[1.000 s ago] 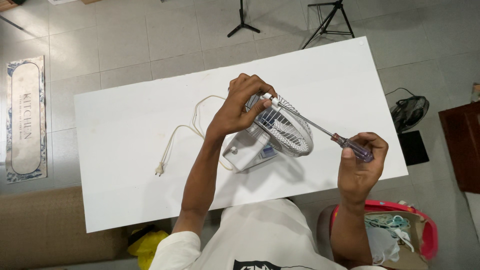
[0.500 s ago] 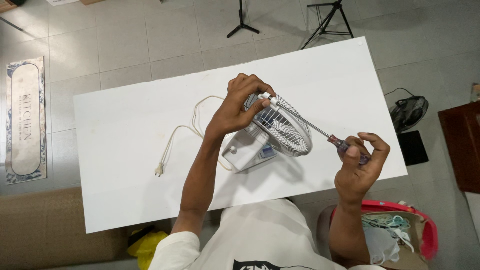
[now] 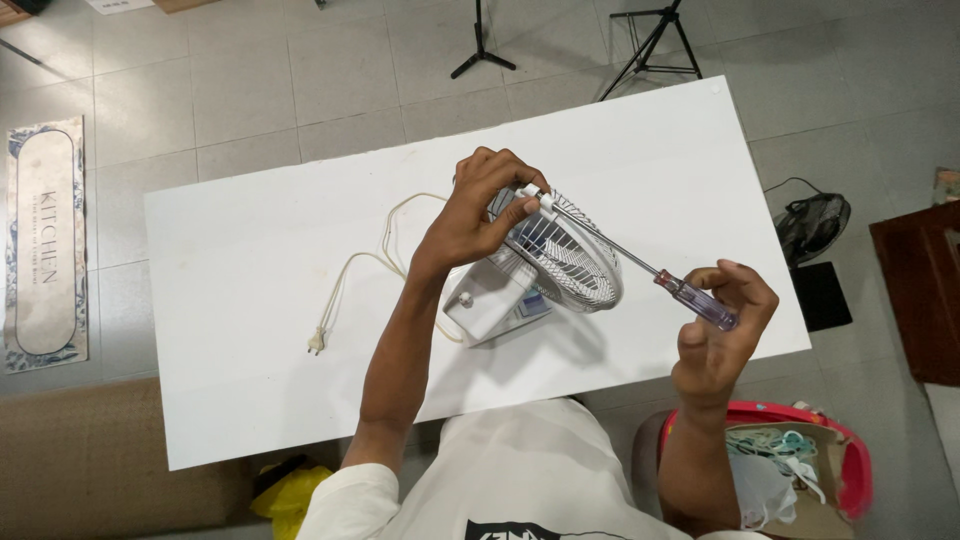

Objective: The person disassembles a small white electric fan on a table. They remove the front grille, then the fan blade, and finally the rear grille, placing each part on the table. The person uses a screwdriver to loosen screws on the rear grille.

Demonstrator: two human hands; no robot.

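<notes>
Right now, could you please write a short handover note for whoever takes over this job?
Left hand: grips the top rim of the fan, at the grille clip.
Right hand: holds the screwdriver, tip at that clip.
The fan lies on the white table; its cord is unplugged.
Done: the tip is set on the clip.
Left: the grille is still on the fan.

- Your small white fan lies tilted on the white table, wire grille facing up-right, cord trailing left.
- Your screwdriver, purple translucent handle, slants with its tip at the grille's rim.
</notes>
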